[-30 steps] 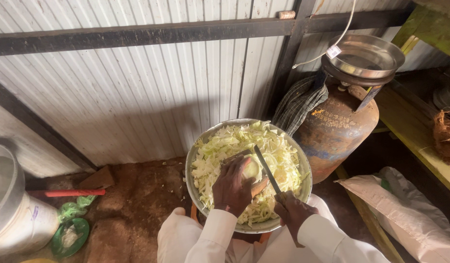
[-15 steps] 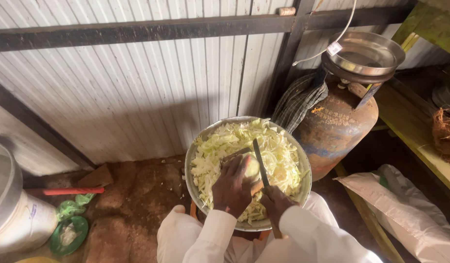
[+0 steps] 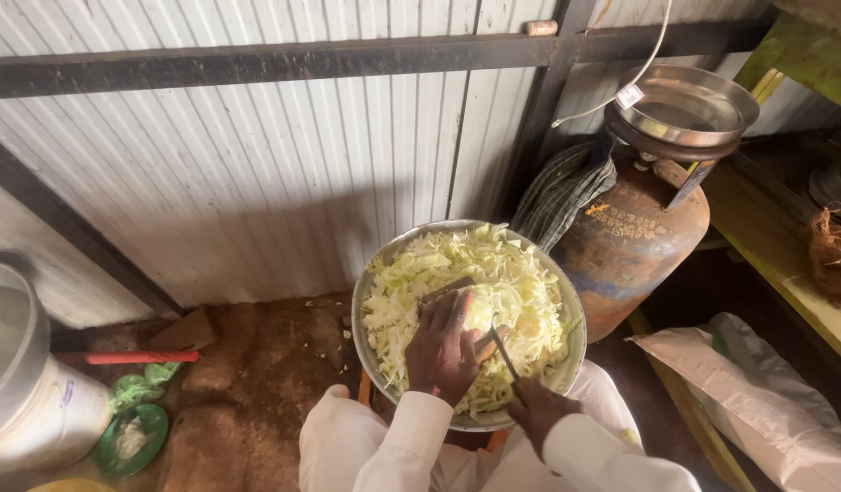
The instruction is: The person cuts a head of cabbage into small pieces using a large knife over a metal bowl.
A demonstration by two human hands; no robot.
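A round metal bowl [image 3: 373,273] heaped with shredded pale green cabbage [image 3: 511,269] rests on my lap. My left hand [image 3: 443,346] grips a chunk of cabbage [image 3: 479,314] over the middle of the bowl, fingers curled over it. My right hand [image 3: 534,412] is shut on a knife [image 3: 502,351], whose dark thin blade points up into the cabbage chunk beside my left hand. Both arms wear white sleeves.
A rusty gas cylinder [image 3: 630,241] with a metal pan [image 3: 689,105] on top stands right of the bowl, a checked cloth [image 3: 557,191] draped beside it. A white sack [image 3: 757,401] lies at right. A white bucket [image 3: 29,392], green lid [image 3: 129,437] and red-handled tool [image 3: 129,357] sit left. Corrugated wall behind.
The knife has come down and toward me through the cabbage chunk, its blade now lower and shorter in view. My left hand stays on the chunk.
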